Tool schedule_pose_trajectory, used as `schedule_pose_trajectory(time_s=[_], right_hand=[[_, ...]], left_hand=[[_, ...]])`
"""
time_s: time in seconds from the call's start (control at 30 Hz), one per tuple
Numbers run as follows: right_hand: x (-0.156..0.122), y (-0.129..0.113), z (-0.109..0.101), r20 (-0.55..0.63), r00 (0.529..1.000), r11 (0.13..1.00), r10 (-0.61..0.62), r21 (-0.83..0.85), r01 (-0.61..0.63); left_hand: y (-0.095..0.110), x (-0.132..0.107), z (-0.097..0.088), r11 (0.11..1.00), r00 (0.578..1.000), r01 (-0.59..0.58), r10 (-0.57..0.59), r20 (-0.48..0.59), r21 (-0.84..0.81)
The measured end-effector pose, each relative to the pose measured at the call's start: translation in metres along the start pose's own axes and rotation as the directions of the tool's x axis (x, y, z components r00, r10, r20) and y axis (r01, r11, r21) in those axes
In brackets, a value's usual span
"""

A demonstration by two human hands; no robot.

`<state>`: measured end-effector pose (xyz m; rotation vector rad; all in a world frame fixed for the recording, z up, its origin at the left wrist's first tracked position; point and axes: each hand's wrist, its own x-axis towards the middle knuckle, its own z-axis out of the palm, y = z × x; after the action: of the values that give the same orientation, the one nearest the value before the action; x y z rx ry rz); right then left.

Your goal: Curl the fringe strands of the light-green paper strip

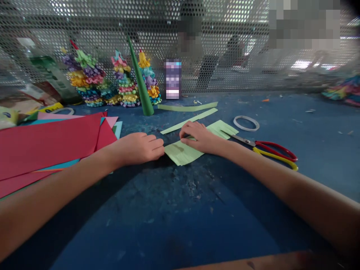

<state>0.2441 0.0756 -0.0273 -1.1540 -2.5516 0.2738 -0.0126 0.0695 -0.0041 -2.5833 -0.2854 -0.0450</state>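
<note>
Three paper trees [126,80] stand beyond the fringed green paper [180,152].

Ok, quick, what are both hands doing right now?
Left hand: open, fingertips at the light green paper, not gripping.
Right hand: open, pressing on that paper, not gripping.

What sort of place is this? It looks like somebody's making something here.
Probably a paper-craft workbench. Sheets of coloured card lie stacked beside scissors and fringed green paper, and layered paper cone trees stand along the back.
</note>
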Motion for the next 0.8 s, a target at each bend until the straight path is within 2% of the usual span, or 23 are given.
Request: schedule_pose_trajectory(time_s=[0.1, 0.17, 0.3, 0.4, 0.5, 0.63, 0.8], right_hand=[[0.000, 0.007, 0.004, -0.056, 0.994, 0.995, 0.097, -0.028, -0.099], [0.000, 0.009, 0.006, -0.087, 0.986, 0.987, 0.144, -0.058, -0.149], [-0.001, 0.008, 0.007, -0.133, 0.971, 0.973, 0.200, -0.087, -0.213], [-0.001, 0.008, 0.007, -0.147, 0.966, 0.970, 0.215, -0.080, -0.228], [-0.001, 0.008, 0.008, -0.164, 0.965, 0.971, 0.207, -0.089, -0.223], [-0.003, 0.004, 0.002, -0.235, 0.963, 0.975, 0.135, -0.140, -0.171], [-0.003, -0.023, -0.003, -0.272, 0.962, 0.993, 0.009, -0.108, -0.040]], left_hand=[[-0.010, 0.002, 0.002, 1.000, 0.997, 0.015, -0.012, 0.079, -0.026], [-0.014, 0.003, 0.002, 0.997, 0.992, 0.070, -0.066, 0.108, -0.032], [-0.007, 0.003, -0.009, 0.969, 0.972, 0.235, -0.232, 0.043, -0.072], [0.009, 0.005, -0.019, 0.947, 0.962, 0.272, -0.274, 0.013, -0.171], [0.024, 0.010, -0.019, 0.913, 0.955, 0.295, -0.277, 0.103, -0.281], [0.032, 0.015, -0.010, 0.839, 0.928, 0.372, -0.337, 0.158, -0.396], [0.034, 0.017, -0.012, 0.913, 0.945, 0.321, -0.292, 0.149, -0.251]])
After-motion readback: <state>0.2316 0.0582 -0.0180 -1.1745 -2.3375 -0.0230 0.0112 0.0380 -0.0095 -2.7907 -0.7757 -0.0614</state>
